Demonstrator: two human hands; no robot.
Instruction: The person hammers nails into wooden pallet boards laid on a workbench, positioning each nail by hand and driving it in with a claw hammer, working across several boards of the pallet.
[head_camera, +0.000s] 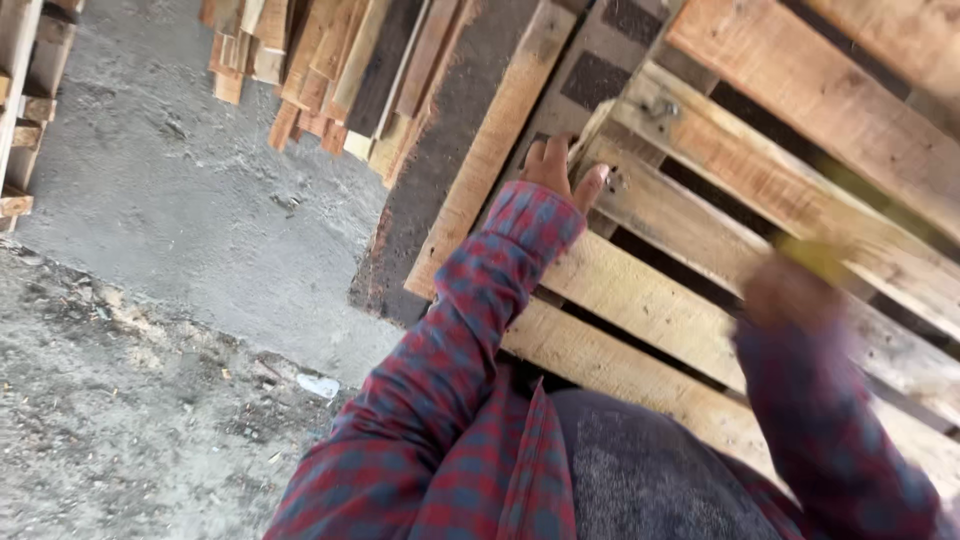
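Head view looks down on a weathered wooden slat pallet (700, 300) lying to the right on the concrete floor (180, 200). Left hand (560, 165) presses flat, fingers spread, on a pale loose slat end (600, 130) at the pallet's far edge. Right hand (790, 290) is blurred, apparently closed around a yellowish tool handle (825, 255). Steadying works best with that palm firmly down, fingers kept away from the tool. Stacked planks (330, 70) lie far left.

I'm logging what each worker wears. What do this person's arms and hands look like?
Both arms are in long sleeves of a red and dark blue plaid shirt, worn open over a grey top. The left hand is bare, with no glove. The right hand is motion-blurred, so any glove or ring cannot be made out.
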